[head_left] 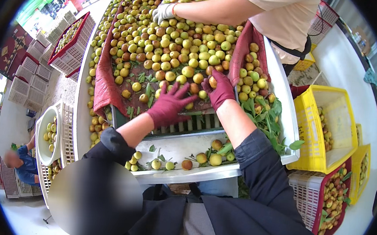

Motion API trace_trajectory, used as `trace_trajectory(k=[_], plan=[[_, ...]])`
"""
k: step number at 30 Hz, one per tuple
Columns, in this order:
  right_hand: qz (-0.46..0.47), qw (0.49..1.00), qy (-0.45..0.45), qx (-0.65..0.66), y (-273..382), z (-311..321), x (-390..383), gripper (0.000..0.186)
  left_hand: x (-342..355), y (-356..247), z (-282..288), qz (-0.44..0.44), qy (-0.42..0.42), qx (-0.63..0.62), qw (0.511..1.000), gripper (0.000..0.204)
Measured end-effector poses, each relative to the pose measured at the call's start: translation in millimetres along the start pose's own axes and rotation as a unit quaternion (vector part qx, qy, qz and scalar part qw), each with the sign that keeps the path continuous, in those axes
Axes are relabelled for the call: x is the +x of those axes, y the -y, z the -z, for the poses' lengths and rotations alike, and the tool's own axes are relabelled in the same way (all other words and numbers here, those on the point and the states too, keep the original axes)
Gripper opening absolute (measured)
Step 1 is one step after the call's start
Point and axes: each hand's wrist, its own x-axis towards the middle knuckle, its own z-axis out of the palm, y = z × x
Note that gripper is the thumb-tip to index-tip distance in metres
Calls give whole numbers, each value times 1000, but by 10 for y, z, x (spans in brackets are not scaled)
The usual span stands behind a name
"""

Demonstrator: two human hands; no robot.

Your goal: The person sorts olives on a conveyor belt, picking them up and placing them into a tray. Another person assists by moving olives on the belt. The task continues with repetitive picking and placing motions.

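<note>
My left hand (170, 105), in a maroon glove, is spread open over the lower part of a sloped sorting bed with red padded edges (104, 85), above loose green-brown jujubes (136, 86) and leaves. My right hand (218, 91), also gloved, has its fingers closed on a reddish jujube (212, 82) at the bed's right side. Below both hands are a slatted grate (181, 125) and a metal trough (175, 153) holding several fruits and sprigs. Leafy trimmings (269, 123) lie in the right side channel.
A co-worker (274, 14) at the top right reaches over the fruit with white-gloved hands (163, 13). Yellow crates (303, 138) and a red-rimmed crate (346, 176) stand right. At left are stacked crates (68, 50), a white basin (42, 140) and another person (30, 167).
</note>
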Motion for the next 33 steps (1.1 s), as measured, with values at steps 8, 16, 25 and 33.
trace_trajectory(k=[8,16,25,33], plan=[[8,997,25,-71,-14,40,20,21,274,785,101,84,-267,-109,954,41],[21,995,29,-95,5,-65,-132,25,352,816,-362,197,-78,-64,975,62],[142,967,61,-202,170,-111,-137,29,-302,20,-26,-14,-6,-88,996,48],[334,748,37,-573,119,68,206,35,596,119,-65,60,-98,-38,993,55]])
